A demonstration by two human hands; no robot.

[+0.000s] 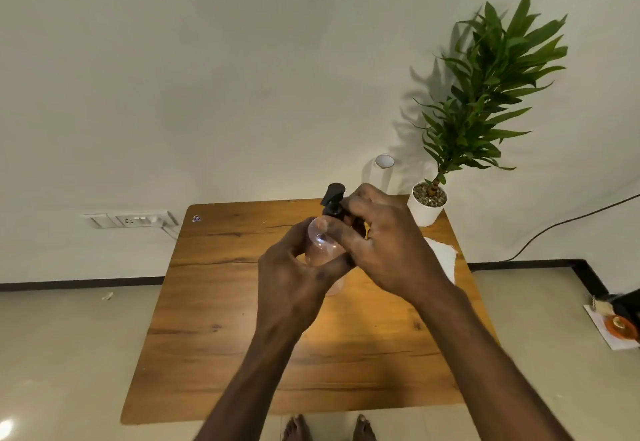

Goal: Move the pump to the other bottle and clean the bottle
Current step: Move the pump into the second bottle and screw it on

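A clear plastic bottle point(320, 244) is held above the wooden table point(221, 302), near its far middle. My left hand point(294, 277) wraps around the bottle's body from the left. A black pump point(332, 198) sits at the bottle's neck, its nozzle pointing up and left. My right hand point(384, 243) comes from the right and its fingers close around the pump's collar. A white bottle point(383, 170) stands at the back of the table, its open top showing. White cloth or paper point(443, 260) lies on the table's right side, partly hidden by my right hand.
A potted green plant point(429, 203) in a white pot stands at the table's back right corner. A wall socket strip point(128, 220) is on the left wall. A black cable point(554, 229) runs along the right wall. My bare feet point(325, 428) show below the table's near edge.
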